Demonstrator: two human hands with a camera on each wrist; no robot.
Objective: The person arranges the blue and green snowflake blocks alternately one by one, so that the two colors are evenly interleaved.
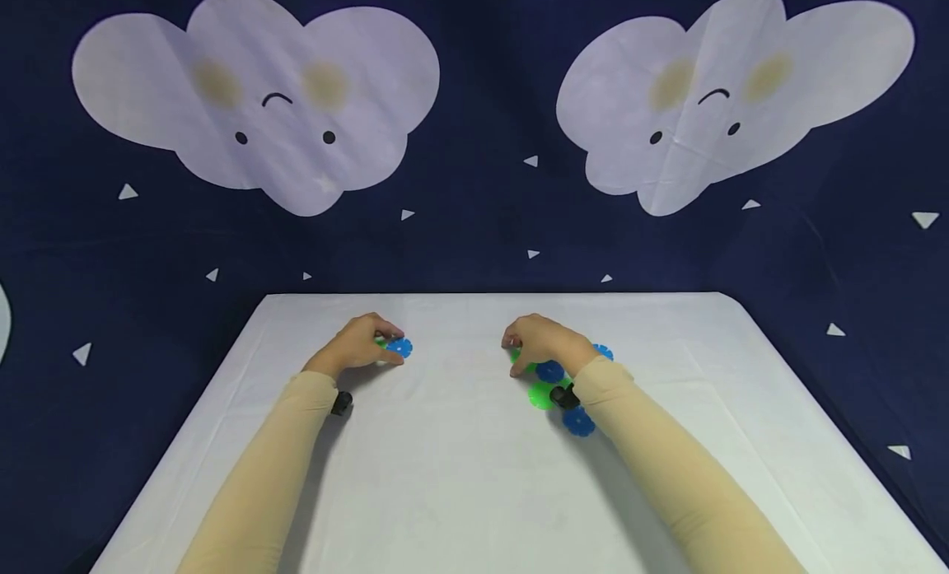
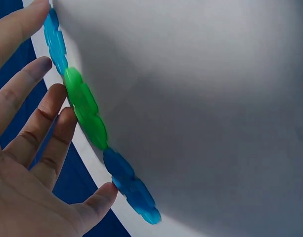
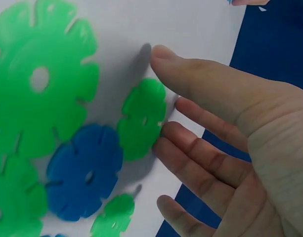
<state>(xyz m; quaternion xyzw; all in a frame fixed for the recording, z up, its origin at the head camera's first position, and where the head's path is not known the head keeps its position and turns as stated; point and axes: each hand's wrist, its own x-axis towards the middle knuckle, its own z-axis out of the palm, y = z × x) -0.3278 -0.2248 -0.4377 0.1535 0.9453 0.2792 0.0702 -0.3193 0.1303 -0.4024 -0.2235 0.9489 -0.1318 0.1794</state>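
Observation:
A row of three flower-shaped plastic discs, light blue, green (image 2: 87, 108) and darker blue (image 2: 131, 185), lies at the far left of the white table. My left hand (image 1: 362, 340) touches the row with splayed fingertips. Its thumb and index finger frame the light blue disc (image 1: 399, 347) in the head view; the hand hides the darker blue one there. At the right, my right hand (image 1: 544, 341) arches over a small green disc (image 3: 143, 120), fingertips right at its rim. Its thumb stands apart from that disc. Next to it lies a blue disc (image 3: 87, 173).
Larger green discs (image 3: 40, 79) lie under and near the right wrist, with another blue disc (image 1: 578, 422) on the near side and one (image 1: 603, 352) beyond the forearm. A dark blue cloth with clouds (image 1: 255, 105) hangs behind the white table (image 1: 445, 475).

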